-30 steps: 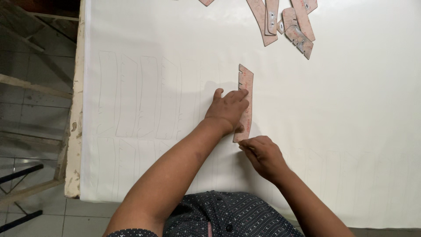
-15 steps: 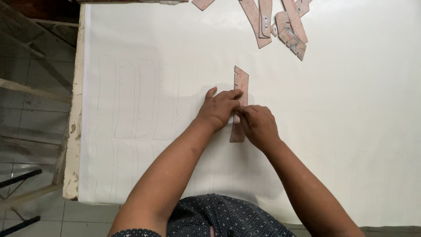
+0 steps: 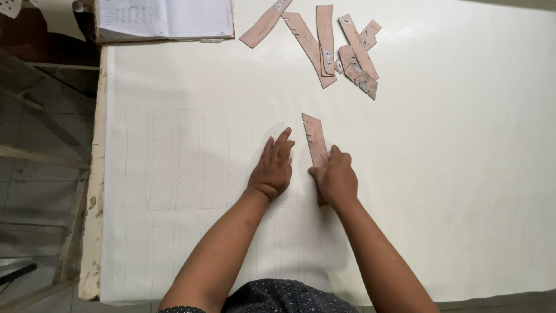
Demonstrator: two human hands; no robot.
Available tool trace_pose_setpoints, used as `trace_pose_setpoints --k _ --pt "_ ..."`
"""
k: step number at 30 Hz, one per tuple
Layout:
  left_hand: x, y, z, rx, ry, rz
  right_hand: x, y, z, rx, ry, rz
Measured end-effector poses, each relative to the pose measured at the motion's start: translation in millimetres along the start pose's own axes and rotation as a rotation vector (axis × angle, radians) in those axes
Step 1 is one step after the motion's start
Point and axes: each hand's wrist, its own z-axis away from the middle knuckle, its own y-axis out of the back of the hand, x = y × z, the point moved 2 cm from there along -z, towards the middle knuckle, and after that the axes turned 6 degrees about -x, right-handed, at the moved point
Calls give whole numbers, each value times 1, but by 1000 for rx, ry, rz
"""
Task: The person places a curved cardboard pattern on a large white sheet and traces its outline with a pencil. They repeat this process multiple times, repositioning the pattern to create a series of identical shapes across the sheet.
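Big white sheet (image 3: 434, 191) covers basically the whole bench, faint traced outlines on its left half. Open notebook (image 3: 165, 18) sits at the far left corner, with a pile of pinkish cardboard templates (image 3: 324, 43) along the far edge. Mid-bench, the left hand (image 3: 273, 167) lies flat, fingers spread; the right hand (image 3: 336, 178) presses fingers together on a narrow pink template (image 3: 315, 139).

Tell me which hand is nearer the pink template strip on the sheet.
Right. The right hand rests on the pink template strip; the left hand lies flat just beside it, apart.
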Motion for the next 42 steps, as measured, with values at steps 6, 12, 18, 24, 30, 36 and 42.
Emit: trace_pose_setpoints --k 6,12,18,24,30,36,42 --pt "6 1 -1 110 -190 -323 22 28 -13 -163 -159 -160" --pt "17 -15 -1 101 -221 -396 71 81 -7 136 268 -201" --pt "55 -28 -4 100 -165 -449 148 78 -13 95 285 -147" --pt "76 -38 -13 46 -95 -485 165 54 -14 -103 178 13" --pt "83 -37 -6 73 -162 -430 144 54 -2 -140 185 70" --pt "90 -38 7 -89 -88 -362 127 40 10 -160 250 102" --pt "80 -34 2 -107 -50 -369 132 43 -4 -268 396 -27"
